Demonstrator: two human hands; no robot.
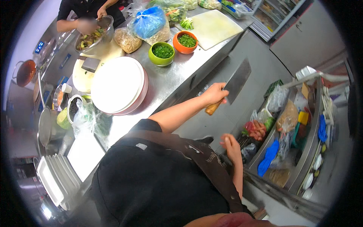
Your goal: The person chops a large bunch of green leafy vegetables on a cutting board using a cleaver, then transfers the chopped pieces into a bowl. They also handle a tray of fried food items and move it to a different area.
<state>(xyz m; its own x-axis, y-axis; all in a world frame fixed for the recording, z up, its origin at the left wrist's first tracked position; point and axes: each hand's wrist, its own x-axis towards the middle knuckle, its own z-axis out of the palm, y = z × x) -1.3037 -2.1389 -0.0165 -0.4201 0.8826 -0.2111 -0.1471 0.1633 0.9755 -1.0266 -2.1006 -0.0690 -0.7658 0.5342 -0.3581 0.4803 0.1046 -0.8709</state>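
My left hand [215,93] grips the wooden handle [212,109] of a cleaver. The broad dark blade [239,81] points up and away from me over the grey floor, beside the steel worktable [158,93]. Lower and closer to my body, my right hand [231,146] hangs with loosely bent fingers and nothing visible in it. Beyond it are an open steel drawer or bin [296,170] of bagged goods and a bag of pinkish food [256,130]. On the worktable, a green bowl [161,54] and an orange bowl [185,42] hold chopped greens.
A large round tub with a white lid [117,85] stands on the worktable near a cutting board [218,28]. Several white rectangular plates [52,181] stand stacked at lower left. Across the table, another person's hand [102,12] is at a metal bowl of food [109,34].
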